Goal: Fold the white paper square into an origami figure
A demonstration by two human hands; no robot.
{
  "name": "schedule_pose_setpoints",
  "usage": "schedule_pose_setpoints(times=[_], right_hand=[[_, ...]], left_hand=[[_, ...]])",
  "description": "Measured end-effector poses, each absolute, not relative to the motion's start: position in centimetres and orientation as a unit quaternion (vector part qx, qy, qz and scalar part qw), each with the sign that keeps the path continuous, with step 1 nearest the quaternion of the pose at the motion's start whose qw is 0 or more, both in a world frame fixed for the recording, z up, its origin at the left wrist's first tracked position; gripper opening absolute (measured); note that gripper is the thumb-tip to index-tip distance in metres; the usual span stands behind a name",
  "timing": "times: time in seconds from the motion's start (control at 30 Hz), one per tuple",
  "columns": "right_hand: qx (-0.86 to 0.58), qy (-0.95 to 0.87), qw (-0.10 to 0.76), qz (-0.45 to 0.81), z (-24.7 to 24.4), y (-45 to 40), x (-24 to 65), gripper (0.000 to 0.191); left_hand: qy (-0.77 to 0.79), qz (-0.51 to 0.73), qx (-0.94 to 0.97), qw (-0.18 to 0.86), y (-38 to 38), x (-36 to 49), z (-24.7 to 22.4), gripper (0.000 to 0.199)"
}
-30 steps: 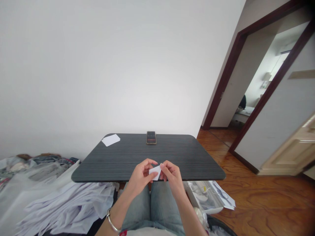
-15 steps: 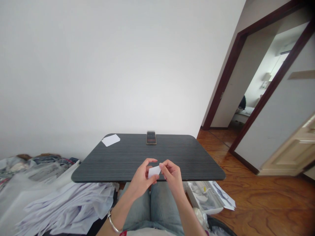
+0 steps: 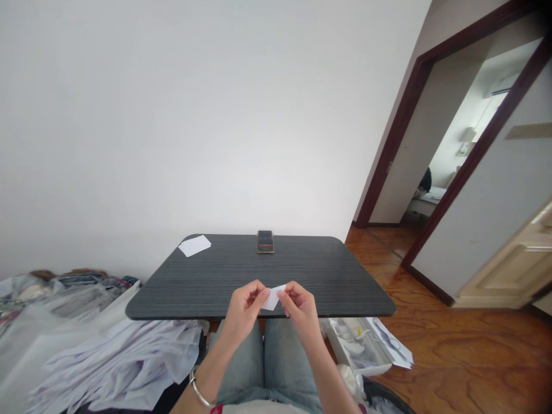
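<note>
A small folded piece of white paper (image 3: 272,298) is stretched between my two hands, over the near edge of the dark table (image 3: 207,287). My left hand (image 3: 246,307) pinches its left side between thumb and fingers. On the other side, my right hand (image 3: 298,305) grips the right corner the same way. Both hands are closed, and the fingertips cover the ends of the paper. Several white sheets (image 3: 195,245) lie at the table's far left corner.
A phone (image 3: 265,242) on a stand is at the table's back edge, by the white wall. White cloth (image 3: 121,362) is heaped at the left. Down on the right are a box (image 3: 360,348) of items and papers (image 3: 394,345) on the wooden floor.
My left hand has shifted its hold: its fingers, spread around the paper before, now pinch the left side. The paper has tilted and turned slightly; my right hand stays nearly in place.
</note>
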State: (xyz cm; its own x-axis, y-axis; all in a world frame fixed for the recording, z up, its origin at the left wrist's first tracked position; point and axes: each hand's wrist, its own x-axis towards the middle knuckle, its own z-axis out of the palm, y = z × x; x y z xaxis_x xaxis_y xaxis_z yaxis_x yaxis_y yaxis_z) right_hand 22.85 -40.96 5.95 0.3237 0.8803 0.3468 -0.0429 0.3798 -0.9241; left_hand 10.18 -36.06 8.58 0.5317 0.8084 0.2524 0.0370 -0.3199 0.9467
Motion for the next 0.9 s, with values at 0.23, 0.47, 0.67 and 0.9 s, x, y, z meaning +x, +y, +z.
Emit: schedule_pose_setpoints(times=[0.23,0.47,0.67,0.9], right_hand=[[-0.46,-0.507,0.644,0.342,5.63,-41.52,22.13,0.026],[-0.454,-0.492,0.667,0.327,5.46,-41.21,22.37,0.026],[-0.436,-0.482,0.672,0.354,5.51,-40.95,22.22,0.026],[-0.435,-0.493,0.687,0.308,5.64,-41.1,22.42,0.029]], left_hand=[[0.32,0.422,0.691,0.492,-35.94,10.31,8.35,0.033],[0.319,0.413,0.677,0.518,-35.91,10.18,8.41,0.036],[0.303,0.4,0.68,0.534,-35.92,10.15,8.24,0.036],[0.275,0.383,0.689,0.55,-36.08,10.39,8.42,0.03]])
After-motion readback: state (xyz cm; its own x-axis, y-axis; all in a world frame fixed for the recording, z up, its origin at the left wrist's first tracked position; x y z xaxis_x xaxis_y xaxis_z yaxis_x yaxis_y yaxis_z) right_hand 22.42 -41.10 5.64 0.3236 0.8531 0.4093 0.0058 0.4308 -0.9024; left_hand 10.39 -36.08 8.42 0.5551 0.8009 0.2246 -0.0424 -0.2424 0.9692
